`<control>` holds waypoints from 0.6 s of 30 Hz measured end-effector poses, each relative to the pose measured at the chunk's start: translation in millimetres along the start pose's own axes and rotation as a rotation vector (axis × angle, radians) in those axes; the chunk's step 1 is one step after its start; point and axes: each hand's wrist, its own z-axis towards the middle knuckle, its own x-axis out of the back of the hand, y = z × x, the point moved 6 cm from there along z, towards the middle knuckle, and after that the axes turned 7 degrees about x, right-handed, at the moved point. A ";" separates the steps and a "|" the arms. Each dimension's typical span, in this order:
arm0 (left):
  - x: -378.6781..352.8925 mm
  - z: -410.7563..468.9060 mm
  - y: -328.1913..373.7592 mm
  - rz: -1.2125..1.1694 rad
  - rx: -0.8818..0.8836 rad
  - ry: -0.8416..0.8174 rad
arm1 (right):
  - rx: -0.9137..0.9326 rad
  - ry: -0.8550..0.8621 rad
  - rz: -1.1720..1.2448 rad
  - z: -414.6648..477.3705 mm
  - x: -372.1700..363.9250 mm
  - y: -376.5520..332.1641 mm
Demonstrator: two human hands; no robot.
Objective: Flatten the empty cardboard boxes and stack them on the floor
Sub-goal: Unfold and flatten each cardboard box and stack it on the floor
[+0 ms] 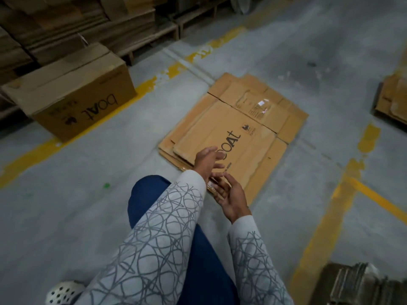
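Note:
A low stack of flattened cardboard boxes (242, 128) printed "boAt" lies on the grey concrete floor in the middle of the view. My left hand (207, 161) hovers over the stack's near edge with fingers spread and holds nothing. My right hand (231, 198) is just below it, palm turned up, fingers relaxed and empty, over the stack's near corner. An assembled "boAt" cardboard box (72, 93) stands upright on the floor at the left, its top flaps shut.
Pallets with piled flat cardboard (77, 25) line the back left. More flattened cardboard (394, 100) lies at the right edge, and a bundle of cardboard (361, 285) sits at the bottom right. Yellow lines (326, 227) mark the floor. My knee (149, 194) and shoe (63, 291) are below.

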 end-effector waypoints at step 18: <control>208.8 -226.9 32.3 -0.247 -0.616 0.275 | 0.368 -0.723 -0.279 -161.7 -231.5 -15.6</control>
